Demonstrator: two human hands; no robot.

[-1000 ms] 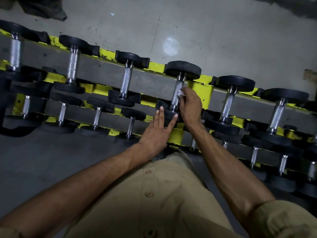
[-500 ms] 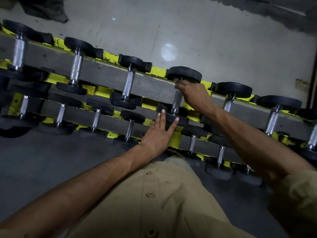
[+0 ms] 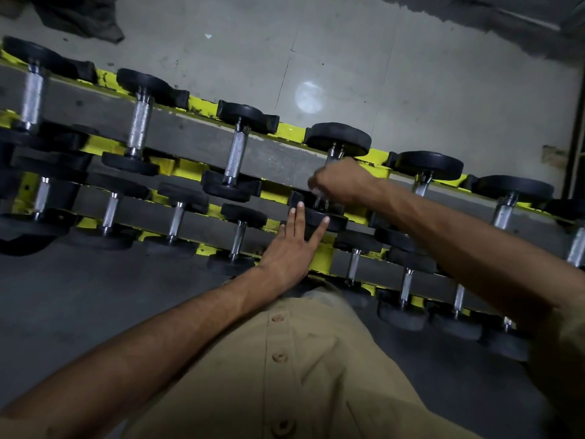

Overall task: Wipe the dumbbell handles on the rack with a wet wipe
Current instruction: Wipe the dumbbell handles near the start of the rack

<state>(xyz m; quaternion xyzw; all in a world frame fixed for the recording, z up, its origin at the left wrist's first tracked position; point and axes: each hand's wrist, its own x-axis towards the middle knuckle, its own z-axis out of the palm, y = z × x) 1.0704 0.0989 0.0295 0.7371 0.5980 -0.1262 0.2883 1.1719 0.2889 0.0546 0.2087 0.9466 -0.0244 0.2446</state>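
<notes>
Dumbbell handle (image 3: 320, 202) is clasped by right hand (image 3: 343, 182), left hand (image 3: 288, 251) laid flat on its weight (image 3: 338, 221); further handles (image 3: 503, 213) judged outstanding.

Motion blur is smearing the right hand (image 3: 340, 182), which is covering the middle of 1 dumbbell handle (image 3: 332, 152); its grip is concealing whether a wet wipe is lying inside. The left hand (image 3: 289, 251) is hiding part of the near weight plate (image 3: 335, 221). The rack (image 3: 190, 134) is running off both side edges, the right edge is cutting 1 dumbbell (image 3: 576, 245), and the top edge is cropping a dark cloth (image 3: 79, 17).
</notes>
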